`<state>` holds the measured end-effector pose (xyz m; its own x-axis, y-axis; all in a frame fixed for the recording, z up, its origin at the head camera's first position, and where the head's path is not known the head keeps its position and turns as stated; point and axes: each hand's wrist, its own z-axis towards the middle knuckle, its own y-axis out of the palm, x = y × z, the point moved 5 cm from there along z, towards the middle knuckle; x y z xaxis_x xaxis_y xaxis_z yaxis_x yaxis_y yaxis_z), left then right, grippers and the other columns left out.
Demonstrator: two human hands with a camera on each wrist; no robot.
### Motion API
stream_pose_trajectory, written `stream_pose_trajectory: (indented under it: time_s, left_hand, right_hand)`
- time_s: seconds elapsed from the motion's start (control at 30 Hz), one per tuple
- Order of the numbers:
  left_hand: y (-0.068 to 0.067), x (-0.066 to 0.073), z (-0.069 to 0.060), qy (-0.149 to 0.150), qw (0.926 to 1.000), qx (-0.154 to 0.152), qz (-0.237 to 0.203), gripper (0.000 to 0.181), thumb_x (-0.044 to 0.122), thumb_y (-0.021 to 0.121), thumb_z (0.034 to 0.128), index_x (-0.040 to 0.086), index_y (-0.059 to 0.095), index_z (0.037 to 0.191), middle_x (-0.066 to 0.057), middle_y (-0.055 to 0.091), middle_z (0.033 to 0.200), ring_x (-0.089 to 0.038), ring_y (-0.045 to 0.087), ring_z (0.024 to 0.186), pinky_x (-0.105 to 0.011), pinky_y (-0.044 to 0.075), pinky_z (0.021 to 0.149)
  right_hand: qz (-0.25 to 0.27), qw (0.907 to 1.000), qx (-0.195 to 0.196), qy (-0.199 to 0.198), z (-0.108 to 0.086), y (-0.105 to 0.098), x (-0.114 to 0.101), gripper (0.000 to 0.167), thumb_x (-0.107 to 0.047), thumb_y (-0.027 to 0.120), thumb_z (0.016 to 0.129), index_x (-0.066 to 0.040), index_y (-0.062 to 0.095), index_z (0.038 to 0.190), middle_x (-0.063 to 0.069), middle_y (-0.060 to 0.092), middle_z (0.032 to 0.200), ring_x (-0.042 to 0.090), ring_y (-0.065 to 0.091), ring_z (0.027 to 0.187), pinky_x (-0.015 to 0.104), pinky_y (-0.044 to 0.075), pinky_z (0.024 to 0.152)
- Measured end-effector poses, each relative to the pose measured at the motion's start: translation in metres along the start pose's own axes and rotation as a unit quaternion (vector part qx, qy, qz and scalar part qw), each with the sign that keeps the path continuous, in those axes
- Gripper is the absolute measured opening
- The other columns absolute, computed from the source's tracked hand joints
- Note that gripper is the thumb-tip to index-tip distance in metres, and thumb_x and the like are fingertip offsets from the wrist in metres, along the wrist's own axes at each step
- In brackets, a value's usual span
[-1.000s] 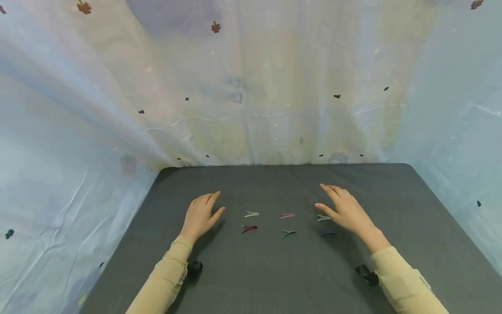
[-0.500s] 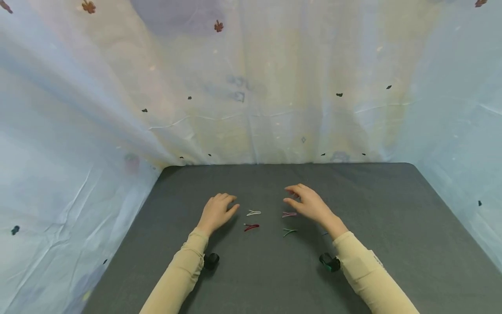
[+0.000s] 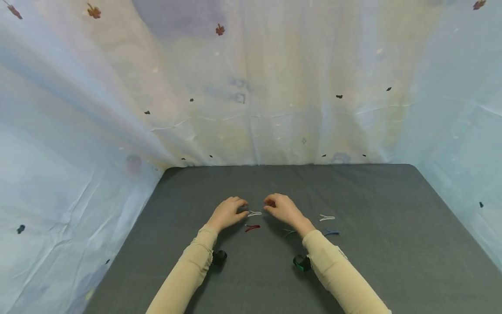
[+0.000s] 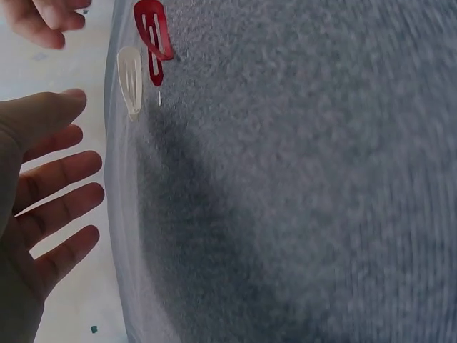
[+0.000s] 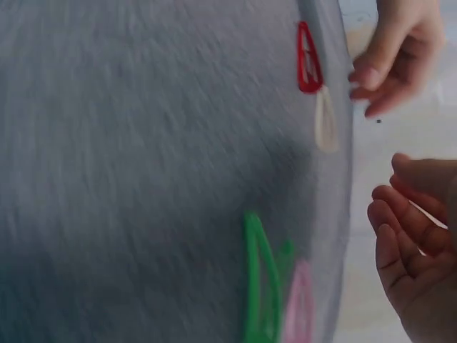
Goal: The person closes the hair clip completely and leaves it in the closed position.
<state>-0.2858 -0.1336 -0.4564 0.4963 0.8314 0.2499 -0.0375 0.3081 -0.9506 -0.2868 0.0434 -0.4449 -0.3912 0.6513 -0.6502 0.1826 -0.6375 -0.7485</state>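
The left hand point(image 3: 227, 214) is just left of a white hair clip point(image 3: 255, 213), thumb tip close to it; its fingers spread apart, holding nothing, in the left wrist view. On the clip's other side hovers the right hand point(image 3: 285, 210), fingers loosely bent and empty. A red clip point(image 3: 252, 228) lies in front of the white one. Under the right forearm a green clip point(image 3: 289, 232) partly shows. The right wrist view has a pink clip point(image 5: 300, 304) beside the green clip point(image 5: 263, 286); the head view hides the pink one.
Right of the right forearm lie a second white clip point(image 3: 327, 217) and a blue clip point(image 3: 331, 233) on the dark grey table point(image 3: 372, 261). A patterned curtain point(image 3: 274, 87) hangs behind and at both sides. A black device is on each wrist.
Both hands have moved inward, the right one much farther, passing leftward over the clips. The right-hand white and blue clips are uncovered, while the pink one has become hidden in the head view.
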Motion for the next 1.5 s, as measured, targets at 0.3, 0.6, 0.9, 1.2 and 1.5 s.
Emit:
stream_pose_trajectory:
  time_s: [0.3,0.6,0.9,1.2,1.5]
  left_hand:
    - [0.015,-0.002,0.007,-0.001,0.9990,-0.042,-0.013,0.034,0.028,0.069,0.0835,0.013,0.065,0.113,-0.002,0.063,0.104,-0.018,0.059,0.093,-0.035,0.048,0.080]
    - [0.020,-0.005,0.011,-0.001,0.9981,-0.058,-0.018,0.031,0.025,0.070,0.0825,0.011,0.066,0.110,-0.004,0.061,0.099,-0.018,0.056,0.088,-0.035,0.046,0.077]
    - [0.022,-0.009,0.008,0.000,0.9982,-0.054,-0.024,0.027,0.023,0.070,0.0825,0.014,0.068,0.108,0.000,0.062,0.096,-0.014,0.055,0.084,-0.032,0.045,0.074]
    - [0.022,-0.008,0.009,0.009,0.9978,-0.054,-0.036,0.022,0.021,0.068,0.0839,0.017,0.070,0.106,0.002,0.059,0.093,-0.011,0.050,0.079,-0.029,0.041,0.070]
    - [0.026,-0.011,0.013,-0.015,0.9960,-0.039,-0.079,0.013,0.018,0.066,0.0861,0.017,0.070,0.098,0.002,0.061,0.095,-0.015,0.054,0.086,-0.036,0.044,0.076]
  right_hand:
    - [0.005,0.9985,-0.017,0.052,0.009,0.024,0.002,0.018,-0.012,0.063,0.087,-0.003,0.066,0.103,0.010,0.067,0.095,0.021,0.063,0.082,0.035,0.051,0.071]
    - [-0.027,0.9981,-0.025,0.050,0.016,0.036,0.000,0.014,-0.008,0.065,0.084,-0.002,0.067,0.097,0.011,0.065,0.090,0.020,0.060,0.076,0.034,0.049,0.069]
    - [-0.027,0.9987,-0.011,0.043,0.013,0.043,0.002,0.003,-0.008,0.065,0.084,-0.006,0.064,0.082,0.005,0.060,0.075,0.012,0.048,0.063,0.026,0.040,0.059]
    - [-0.009,0.9989,-0.006,0.046,0.012,0.042,0.006,0.005,-0.009,0.065,0.085,-0.007,0.063,0.080,0.004,0.060,0.073,0.012,0.048,0.062,0.025,0.039,0.059]
    - [0.055,0.9942,-0.001,0.092,0.013,0.041,0.017,0.010,-0.014,0.063,0.087,-0.008,0.065,0.079,0.002,0.060,0.071,0.011,0.045,0.061,0.023,0.036,0.057]
